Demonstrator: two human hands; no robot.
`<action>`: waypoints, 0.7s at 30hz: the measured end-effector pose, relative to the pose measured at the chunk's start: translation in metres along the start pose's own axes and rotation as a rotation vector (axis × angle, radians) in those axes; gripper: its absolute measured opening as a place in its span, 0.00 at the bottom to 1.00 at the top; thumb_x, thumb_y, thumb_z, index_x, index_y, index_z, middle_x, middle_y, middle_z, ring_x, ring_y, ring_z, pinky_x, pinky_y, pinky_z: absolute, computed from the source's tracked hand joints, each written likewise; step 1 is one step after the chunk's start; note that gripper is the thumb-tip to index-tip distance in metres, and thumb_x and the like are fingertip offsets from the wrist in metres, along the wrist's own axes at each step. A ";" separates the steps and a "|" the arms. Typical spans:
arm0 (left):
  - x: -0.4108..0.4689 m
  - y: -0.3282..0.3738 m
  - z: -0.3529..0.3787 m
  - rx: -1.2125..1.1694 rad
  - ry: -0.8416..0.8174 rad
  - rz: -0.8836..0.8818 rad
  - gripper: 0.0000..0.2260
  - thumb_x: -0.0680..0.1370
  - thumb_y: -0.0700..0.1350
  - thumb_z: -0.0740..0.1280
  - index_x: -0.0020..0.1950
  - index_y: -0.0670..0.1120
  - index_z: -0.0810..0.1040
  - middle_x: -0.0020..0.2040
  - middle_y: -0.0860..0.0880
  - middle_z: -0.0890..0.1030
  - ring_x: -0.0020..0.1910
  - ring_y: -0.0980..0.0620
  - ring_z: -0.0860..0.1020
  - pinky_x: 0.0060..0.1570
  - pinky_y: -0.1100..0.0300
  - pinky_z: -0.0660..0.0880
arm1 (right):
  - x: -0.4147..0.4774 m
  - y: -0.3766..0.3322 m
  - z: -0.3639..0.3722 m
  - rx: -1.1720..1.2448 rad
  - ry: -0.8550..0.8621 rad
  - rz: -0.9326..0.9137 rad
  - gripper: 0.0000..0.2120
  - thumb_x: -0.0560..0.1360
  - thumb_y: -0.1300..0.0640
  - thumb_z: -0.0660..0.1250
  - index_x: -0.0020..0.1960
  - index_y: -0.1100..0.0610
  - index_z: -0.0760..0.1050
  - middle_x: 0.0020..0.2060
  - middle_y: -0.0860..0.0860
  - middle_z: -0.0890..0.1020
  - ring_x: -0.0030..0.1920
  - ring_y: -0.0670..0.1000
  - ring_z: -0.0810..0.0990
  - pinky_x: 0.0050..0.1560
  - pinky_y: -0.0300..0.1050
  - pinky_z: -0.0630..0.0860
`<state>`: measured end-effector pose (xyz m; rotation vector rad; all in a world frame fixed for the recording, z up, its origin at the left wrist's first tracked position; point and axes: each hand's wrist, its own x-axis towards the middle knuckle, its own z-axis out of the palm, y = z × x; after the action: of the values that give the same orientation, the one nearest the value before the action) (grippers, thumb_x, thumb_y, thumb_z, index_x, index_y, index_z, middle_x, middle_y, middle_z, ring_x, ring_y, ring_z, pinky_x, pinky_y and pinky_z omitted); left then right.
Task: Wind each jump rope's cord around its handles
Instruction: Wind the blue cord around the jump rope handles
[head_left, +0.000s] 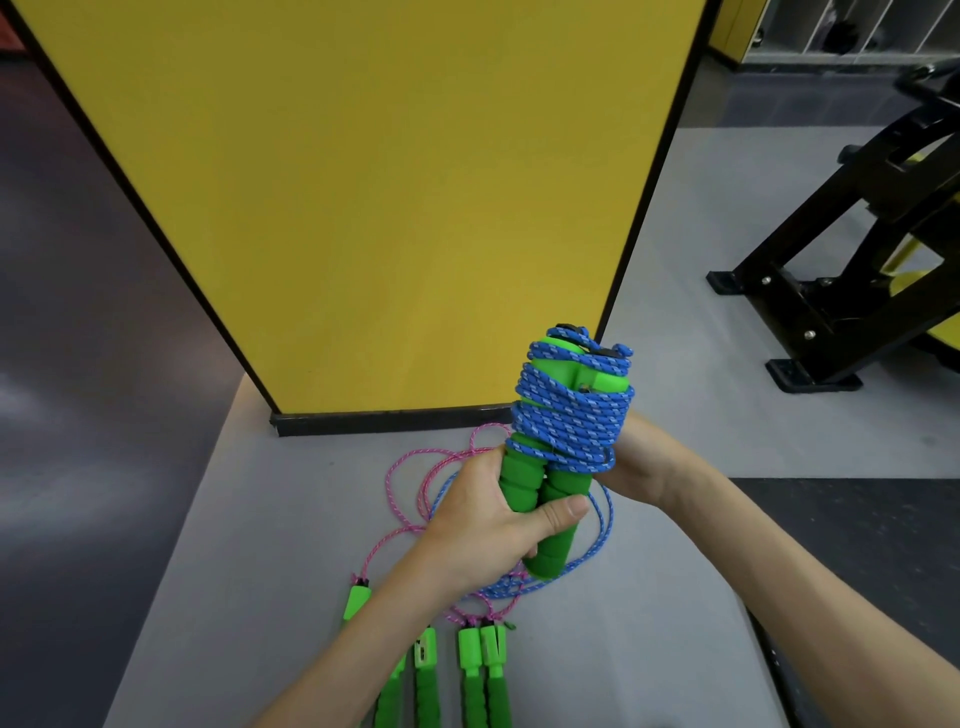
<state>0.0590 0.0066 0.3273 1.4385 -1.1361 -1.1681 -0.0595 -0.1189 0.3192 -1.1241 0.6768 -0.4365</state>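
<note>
Most of the blue cord (571, 415) is wound up, with a bit still loose.

The left hand (488, 519) squeezes the two green handles (540, 499) together. They stand up above the table (260, 519) and lean a little away. The cord wraps round their top half, and a loose loop hangs down below. The right hand (644, 462) is nearest the wraps, just behind them on the right. Its fingers are hidden, so I cannot tell if it pinches the cord. Pink ropes (405, 467) lie underneath.

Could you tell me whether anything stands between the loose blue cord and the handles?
Yes: the loose blue cord lies crossed with the pink cords on the floor below the green handles, so it may snag.
</note>
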 end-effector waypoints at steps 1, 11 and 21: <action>0.000 0.000 0.000 0.002 0.013 -0.009 0.09 0.72 0.44 0.75 0.42 0.44 0.76 0.32 0.49 0.78 0.24 0.56 0.72 0.27 0.66 0.70 | 0.001 -0.001 0.000 0.008 0.002 0.010 0.13 0.70 0.52 0.65 0.51 0.58 0.78 0.50 0.56 0.84 0.49 0.54 0.82 0.53 0.51 0.78; 0.003 0.001 -0.001 -0.021 0.116 -0.023 0.08 0.72 0.42 0.75 0.41 0.44 0.77 0.30 0.52 0.78 0.24 0.56 0.73 0.26 0.66 0.70 | 0.007 -0.001 -0.020 -0.085 0.162 0.068 0.20 0.76 0.48 0.63 0.62 0.59 0.77 0.60 0.59 0.80 0.62 0.61 0.77 0.66 0.60 0.70; 0.010 -0.007 -0.006 0.029 0.242 -0.096 0.10 0.70 0.51 0.76 0.44 0.47 0.79 0.29 0.53 0.79 0.26 0.55 0.76 0.31 0.62 0.71 | -0.030 -0.023 0.010 -0.369 0.401 -0.119 0.22 0.68 0.39 0.63 0.54 0.52 0.76 0.48 0.48 0.82 0.47 0.47 0.77 0.49 0.43 0.73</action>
<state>0.0672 -0.0020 0.3203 1.6235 -0.9278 -1.0136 -0.0742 -0.1017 0.3518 -1.4467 1.0750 -0.6668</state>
